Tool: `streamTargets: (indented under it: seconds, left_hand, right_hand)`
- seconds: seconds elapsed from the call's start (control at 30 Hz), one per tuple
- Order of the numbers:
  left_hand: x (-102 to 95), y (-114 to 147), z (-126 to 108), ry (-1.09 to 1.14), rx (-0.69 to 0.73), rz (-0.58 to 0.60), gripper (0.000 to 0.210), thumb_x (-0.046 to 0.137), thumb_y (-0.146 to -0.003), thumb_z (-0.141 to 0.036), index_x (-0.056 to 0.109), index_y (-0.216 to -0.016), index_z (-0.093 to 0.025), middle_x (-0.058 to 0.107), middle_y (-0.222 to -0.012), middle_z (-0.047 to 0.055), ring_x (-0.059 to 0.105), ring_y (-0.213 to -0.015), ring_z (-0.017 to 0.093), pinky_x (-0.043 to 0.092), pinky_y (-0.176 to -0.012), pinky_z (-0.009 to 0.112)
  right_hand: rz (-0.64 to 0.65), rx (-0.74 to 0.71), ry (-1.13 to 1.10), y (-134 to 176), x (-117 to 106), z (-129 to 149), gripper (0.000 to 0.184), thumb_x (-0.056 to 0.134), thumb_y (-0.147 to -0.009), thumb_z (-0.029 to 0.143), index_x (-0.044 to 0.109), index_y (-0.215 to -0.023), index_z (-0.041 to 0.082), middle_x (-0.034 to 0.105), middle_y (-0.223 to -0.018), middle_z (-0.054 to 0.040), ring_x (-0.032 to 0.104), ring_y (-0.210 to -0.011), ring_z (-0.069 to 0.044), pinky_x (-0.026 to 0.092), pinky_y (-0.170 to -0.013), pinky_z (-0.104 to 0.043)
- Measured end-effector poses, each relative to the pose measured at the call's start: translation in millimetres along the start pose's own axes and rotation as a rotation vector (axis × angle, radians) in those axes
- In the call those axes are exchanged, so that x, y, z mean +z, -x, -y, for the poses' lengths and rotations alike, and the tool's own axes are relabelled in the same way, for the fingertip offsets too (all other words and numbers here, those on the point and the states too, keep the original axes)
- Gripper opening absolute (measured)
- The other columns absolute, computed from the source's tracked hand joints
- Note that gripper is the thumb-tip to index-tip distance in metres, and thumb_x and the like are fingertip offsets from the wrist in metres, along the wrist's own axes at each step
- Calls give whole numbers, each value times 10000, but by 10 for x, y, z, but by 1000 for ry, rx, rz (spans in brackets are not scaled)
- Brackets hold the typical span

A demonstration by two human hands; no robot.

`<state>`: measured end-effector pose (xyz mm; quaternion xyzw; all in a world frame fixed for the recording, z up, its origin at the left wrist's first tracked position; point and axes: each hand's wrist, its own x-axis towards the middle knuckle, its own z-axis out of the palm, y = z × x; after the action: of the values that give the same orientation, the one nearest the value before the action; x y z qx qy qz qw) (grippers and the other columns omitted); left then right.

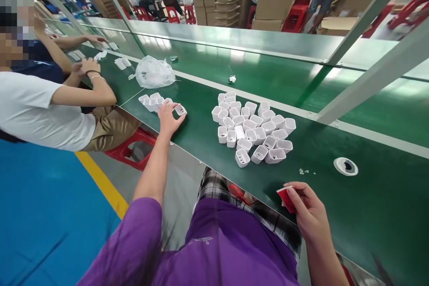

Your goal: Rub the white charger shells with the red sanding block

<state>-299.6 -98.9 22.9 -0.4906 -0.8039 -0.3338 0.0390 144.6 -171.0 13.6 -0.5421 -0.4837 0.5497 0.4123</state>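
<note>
My left hand (pixel 169 118) is closed around a small white plastic housing (pixel 181 110) with slots in it, at the right end of a short row of similar housings (pixel 151 102). Between finger and thumb of my right hand (pixel 306 203) is a small flat red piece with a pale edge (pixel 287 199), held over the bench's near edge; its exact kind I cannot make out. In the middle of the green bench stands a large cluster of open white housings (pixel 250 123), most of them upright.
A roll of white tape (pixel 346 166) lies at right, with tiny clear bits (pixel 303 171) beside it. A clear plastic bag (pixel 154 72) rests at left, near a seated co-worker's arm (pixel 83 94). A metal post (pixel 368 53) rises from the bench at right.
</note>
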Motion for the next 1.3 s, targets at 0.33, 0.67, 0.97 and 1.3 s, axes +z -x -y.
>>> streamTargets:
  seconds: [0.33, 0.67, 0.97, 1.3]
  left_hand:
    - [-59, -477, 130, -45, 82, -4, 561, 690, -753, -300, 616, -1295, -177, 391, -1574, 172, 201, -1512, 459, 145, -1214, 675]
    - [493, -86, -711, 299, 351, 521, 604, 689, -740, -371, 557, -1299, -185, 566, -1371, 134, 541, -1300, 301, 545, -1011, 454]
    - [-98, 495, -770, 560, 114, 197, 570, 799, -659, -450, 555, -1119, -217, 685, -1122, 61, 680, -1050, 241, 586, -909, 392]
    - [-121, 1973, -1546, 994, 51, 1049, 594, 712, -811, -443, 595, -1342, -205, 732, -1071, 89, 702, -887, 218, 586, -763, 309]
  right_hand:
    - [21, -5, -13, -7, 43, 40, 472, 769, -701, 662, 672, -794, 210, 651, -662, -13, 557, -524, -119, 483, -455, -224]
    - [32, -19, -135, 2, 48, 0, 425, 724, -783, 622, 627, -862, 215, 629, -581, 30, 563, -473, -107, 475, -463, -227]
    - [43, -89, -182, 13, 34, -39, 331, 714, -827, 527, 607, -910, 225, 631, -640, 36, 545, -469, -100, 445, -454, -236]
    - [32, -35, -113, 39, 58, 40, 337, 715, -788, 546, 627, -879, 233, 611, -671, 19, 545, -567, -138, 495, -574, -292]
